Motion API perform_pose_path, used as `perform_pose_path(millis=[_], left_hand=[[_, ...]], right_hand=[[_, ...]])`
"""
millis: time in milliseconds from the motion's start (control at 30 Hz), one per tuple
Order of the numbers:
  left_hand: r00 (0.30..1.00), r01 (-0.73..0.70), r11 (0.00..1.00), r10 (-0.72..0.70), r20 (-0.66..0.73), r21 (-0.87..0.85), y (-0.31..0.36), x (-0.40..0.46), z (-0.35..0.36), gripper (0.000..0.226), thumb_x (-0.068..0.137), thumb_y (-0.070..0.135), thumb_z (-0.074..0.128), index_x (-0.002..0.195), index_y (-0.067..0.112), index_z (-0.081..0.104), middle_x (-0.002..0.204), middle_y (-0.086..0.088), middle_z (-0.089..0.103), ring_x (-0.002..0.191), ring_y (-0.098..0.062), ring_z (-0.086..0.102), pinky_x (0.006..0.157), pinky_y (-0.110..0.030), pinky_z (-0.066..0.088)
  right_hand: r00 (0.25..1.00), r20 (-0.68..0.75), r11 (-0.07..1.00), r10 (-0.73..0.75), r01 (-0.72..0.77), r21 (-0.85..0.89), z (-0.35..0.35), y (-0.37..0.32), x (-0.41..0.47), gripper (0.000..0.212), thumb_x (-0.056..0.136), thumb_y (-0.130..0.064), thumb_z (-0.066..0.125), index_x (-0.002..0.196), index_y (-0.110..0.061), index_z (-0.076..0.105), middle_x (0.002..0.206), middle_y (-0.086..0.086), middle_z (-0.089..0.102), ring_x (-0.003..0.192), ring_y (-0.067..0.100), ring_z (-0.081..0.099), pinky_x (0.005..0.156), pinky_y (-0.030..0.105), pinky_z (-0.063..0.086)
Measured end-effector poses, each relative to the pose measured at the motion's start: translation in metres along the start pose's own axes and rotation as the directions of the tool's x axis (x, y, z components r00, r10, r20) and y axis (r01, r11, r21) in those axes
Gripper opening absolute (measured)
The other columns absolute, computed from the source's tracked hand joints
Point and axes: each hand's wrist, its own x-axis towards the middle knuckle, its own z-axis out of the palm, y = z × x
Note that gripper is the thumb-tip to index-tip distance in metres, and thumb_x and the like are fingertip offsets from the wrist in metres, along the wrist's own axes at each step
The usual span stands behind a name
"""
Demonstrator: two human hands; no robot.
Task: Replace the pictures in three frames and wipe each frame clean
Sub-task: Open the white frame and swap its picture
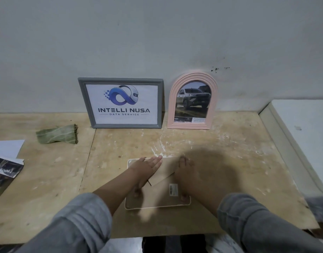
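Observation:
A white-rimmed frame (168, 202) lies face down on the table, its brown backing board up, with a folding stand and a small label on it. My left hand (147, 168) lies flat on the backing's upper left, fingers straight. My right hand (184, 175) is blurred and rests on the backing's right side, fingers spread. A grey frame (120, 80) with a logo print leans on the wall. Next to it stands a pink arched frame (193, 75) holding a truck picture. A folded green cloth (58, 136) lies at the left.
Loose printed pictures (6, 167) and a white sheet (7, 147) lie at the table's left edge. A white slab or ledge (303, 136) runs along the right side. The plywood table (230, 152) is scuffed with white marks.

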Motion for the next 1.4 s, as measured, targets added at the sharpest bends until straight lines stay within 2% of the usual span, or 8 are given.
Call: perform_pose_path(millis=[100,167,233,300,1000,1133,1267,1400], left_hand=[[1.0,-0.014,0.999,0.014,-0.014,0.032,-0.001,0.004,-0.001,0.122,0.07,0.01,0.076,0.149,0.008,-0.017,0.157,-0.008,-0.025,0.148,-0.021,-0.007,0.118,-0.043,0.015],[1.0,-0.016,0.999,0.016,-0.026,0.034,-0.001,0.006,-0.002,0.122,0.069,0.011,0.076,0.149,0.008,-0.016,0.157,-0.008,-0.024,0.148,-0.021,-0.006,0.118,-0.042,0.015],[1.0,-0.016,1.0,0.016,-0.011,0.024,-0.001,0.008,-0.003,0.122,0.069,0.011,0.077,0.149,0.007,-0.016,0.157,-0.009,-0.023,0.148,-0.021,-0.006,0.118,-0.041,0.015],[0.999,-0.027,0.999,0.027,0.019,0.017,-0.001,0.008,-0.005,0.125,0.067,0.011,0.079,0.149,0.006,-0.015,0.157,-0.01,-0.022,0.148,-0.022,-0.007,0.119,-0.041,0.015],[0.997,-0.065,0.998,0.065,0.049,0.012,0.001,0.006,-0.017,0.132,0.062,0.016,0.085,0.148,0.001,-0.014,0.157,-0.015,-0.022,0.147,-0.026,-0.01,0.12,-0.04,0.013],[1.0,-0.022,1.0,0.022,0.003,0.011,0.005,0.003,-0.012,0.12,0.071,0.012,0.078,0.148,0.0,-0.013,0.157,-0.015,-0.021,0.148,-0.027,-0.008,0.119,-0.04,0.014],[0.994,0.067,0.994,-0.074,-0.076,-0.084,0.006,-0.005,0.003,0.115,0.073,0.014,0.076,0.149,0.002,-0.01,0.158,-0.013,-0.018,0.148,-0.025,-0.003,0.118,-0.039,0.016],[0.96,0.228,0.916,-0.268,-0.083,-0.33,0.005,-0.032,0.015,0.095,0.084,0.018,0.063,0.15,0.001,-0.003,0.159,-0.015,-0.012,0.147,-0.03,0.008,0.117,-0.038,0.021]], right_hand=[[0.982,-0.176,0.995,-0.068,0.08,0.063,0.008,-0.006,0.012,0.09,0.013,-0.039,0.093,0.092,-0.001,0.074,0.104,0.017,0.07,0.087,0.031,0.07,0.071,0.038,0.056],[0.995,0.005,0.995,-0.097,0.098,-0.023,-0.006,-0.005,0.008,0.092,0.041,-0.04,0.091,0.115,0.008,0.062,0.13,0.019,0.053,0.109,0.038,0.06,0.09,0.04,0.049],[0.991,0.003,0.985,-0.135,0.135,-0.106,-0.004,-0.004,0.013,0.083,0.087,-0.027,0.063,0.141,0.015,0.015,0.151,0.024,0.01,0.137,0.047,0.022,0.113,0.047,0.019],[0.978,0.045,0.962,-0.205,0.209,-0.177,-0.005,-0.002,0.019,0.07,0.097,-0.019,0.045,0.144,0.011,0.002,0.153,0.028,0.0,0.141,0.046,0.005,0.114,0.051,0.005],[0.904,0.119,0.802,-0.411,0.42,-0.424,-0.037,-0.009,0.015,0.039,0.093,-0.022,0.054,0.129,-0.007,0.051,0.141,0.016,0.044,0.133,0.039,0.032,0.112,0.056,0.015],[0.947,0.072,0.899,-0.312,0.319,-0.3,-0.022,-0.007,0.013,0.07,0.084,-0.028,0.067,0.14,-0.003,0.035,0.149,0.025,0.026,0.139,0.04,0.019,0.113,0.057,0.009],[0.984,-0.134,0.975,-0.121,0.143,0.17,-0.003,0.0,0.007,0.081,0.076,-0.025,0.073,0.142,-0.002,0.032,0.151,0.022,0.024,0.14,0.035,0.02,0.113,0.055,0.013],[0.992,-0.121,0.989,0.023,-0.005,0.151,0.003,0.011,-0.015,0.084,0.083,-0.029,0.065,0.144,0.004,0.018,0.151,0.029,0.014,0.139,0.038,0.023,0.107,0.053,0.028]])
